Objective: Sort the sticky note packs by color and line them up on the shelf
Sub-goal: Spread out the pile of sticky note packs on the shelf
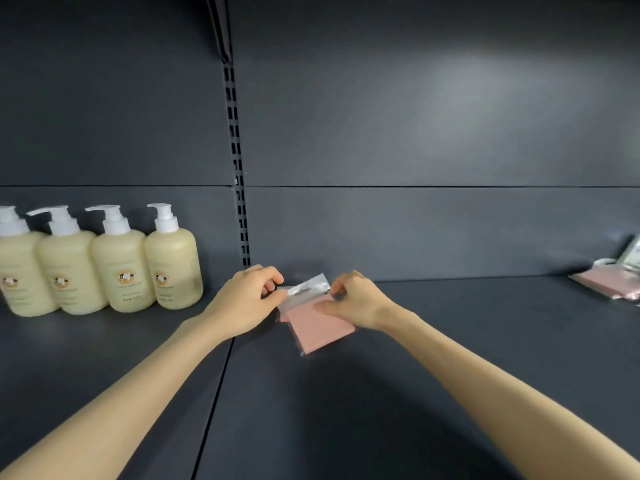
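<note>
Pink pack (320,329): square pad in clear wrapper with silvery header flap, rotated askew, low over the shelf (450,341) near the back wall; left hand (246,299) and right hand (356,301) pinch the flap ends. A pink edge shows under its left side.
Far-right heap (609,285): wrapped pink packs lying flat, edges blurred; a pale pack (632,254) leans behind.

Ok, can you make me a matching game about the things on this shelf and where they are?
Things:
1. cream pump bottles
2. pink pack
3. pile of packs

Places:
A. far right of the shelf
B. pinched between the left hand and right hand
C. standing in a row on the left

Pairs: 1-C, 2-B, 3-A.
</note>
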